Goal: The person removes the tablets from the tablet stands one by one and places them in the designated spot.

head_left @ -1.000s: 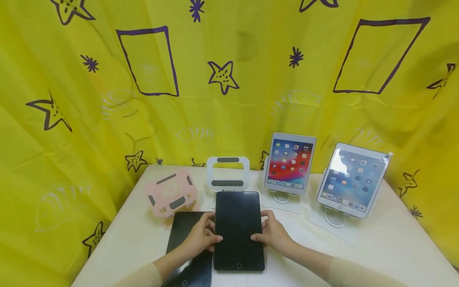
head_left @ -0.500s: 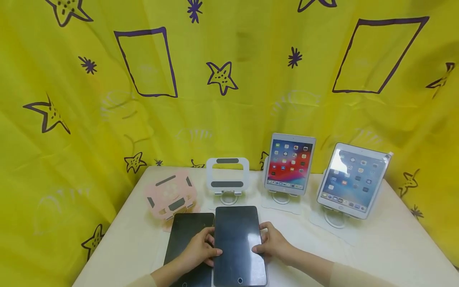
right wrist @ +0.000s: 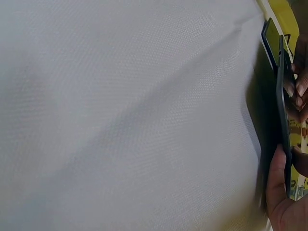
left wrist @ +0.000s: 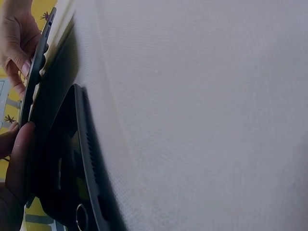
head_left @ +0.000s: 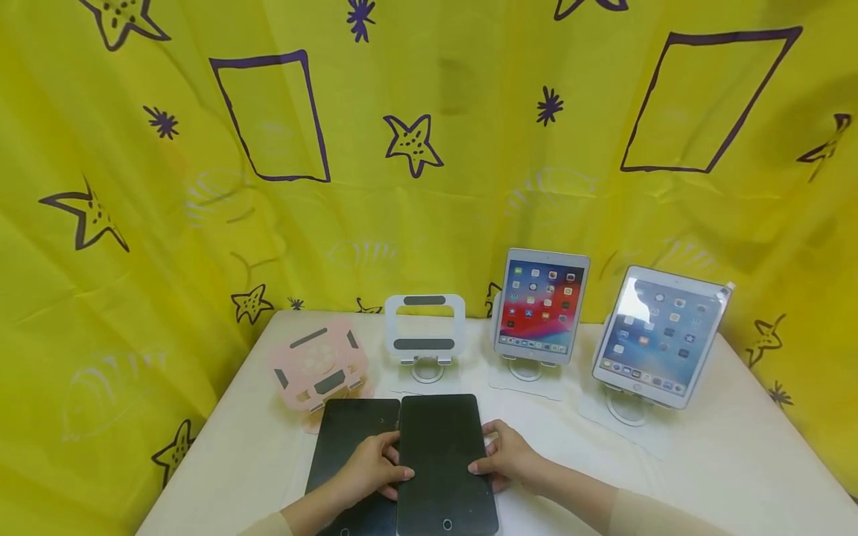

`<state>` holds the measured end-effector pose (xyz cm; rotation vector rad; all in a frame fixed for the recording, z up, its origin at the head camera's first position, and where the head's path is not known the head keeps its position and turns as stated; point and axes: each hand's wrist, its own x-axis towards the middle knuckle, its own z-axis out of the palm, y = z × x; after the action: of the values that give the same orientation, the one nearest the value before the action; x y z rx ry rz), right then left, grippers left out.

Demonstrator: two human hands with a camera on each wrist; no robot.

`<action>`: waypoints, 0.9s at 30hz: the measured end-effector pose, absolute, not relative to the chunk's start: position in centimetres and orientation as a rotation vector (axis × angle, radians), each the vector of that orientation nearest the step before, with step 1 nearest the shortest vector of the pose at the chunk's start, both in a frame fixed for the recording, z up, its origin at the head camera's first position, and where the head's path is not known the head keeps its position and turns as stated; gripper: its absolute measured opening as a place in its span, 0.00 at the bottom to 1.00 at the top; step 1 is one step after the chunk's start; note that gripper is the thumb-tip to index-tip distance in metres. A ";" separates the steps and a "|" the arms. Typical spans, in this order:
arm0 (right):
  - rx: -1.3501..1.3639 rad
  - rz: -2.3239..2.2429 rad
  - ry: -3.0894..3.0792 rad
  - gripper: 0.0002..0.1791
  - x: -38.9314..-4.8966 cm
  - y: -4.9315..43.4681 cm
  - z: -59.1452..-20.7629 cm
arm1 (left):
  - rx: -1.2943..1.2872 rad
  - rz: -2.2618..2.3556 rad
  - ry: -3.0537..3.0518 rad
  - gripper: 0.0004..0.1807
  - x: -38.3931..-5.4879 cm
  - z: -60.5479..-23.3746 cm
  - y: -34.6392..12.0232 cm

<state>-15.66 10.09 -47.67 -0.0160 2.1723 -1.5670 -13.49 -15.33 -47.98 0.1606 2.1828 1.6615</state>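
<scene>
A black tablet (head_left: 442, 435) with a round home button is gripped at its two long sides. On its left edge my left hand (head_left: 372, 465) pinches it, thumb on the screen and fingers underneath. Opposite, my right hand (head_left: 512, 458) holds the right edge the same way. Both wrist views show a gap between this tablet (left wrist: 36, 67) and the surface below. A second black tablet (head_left: 348, 435) lies flat on the table to the left, partly covered by my left hand and forearm. Behind the held tablet stands a white tablet stand (head_left: 425, 344) with grey pads, bearing nothing.
A pink tablet stand (head_left: 322, 361) is at the back left. Two white tablets rest on stands at the right: one with a red and blue screen (head_left: 541, 305), another with a pale blue screen (head_left: 660, 335). A yellow curtain (head_left: 469, 208) hangs behind the white-covered table (head_left: 710, 461).
Both hands have brought the black tablet down and towards the person, away from the white stand, whose base now shows. Their hold on it is the same. Its motion slows in the last half second.
</scene>
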 end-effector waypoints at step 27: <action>-0.264 -1.346 2.409 0.35 -15.1 10.7 -46.2 | 0.220 1.622 2.367 0.32 -15.0 -47.2 -14.4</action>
<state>-15.07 10.70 -46.16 -0.2640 2.4094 -1.3463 -14.98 -14.39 -47.19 0.2197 2.3670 1.6222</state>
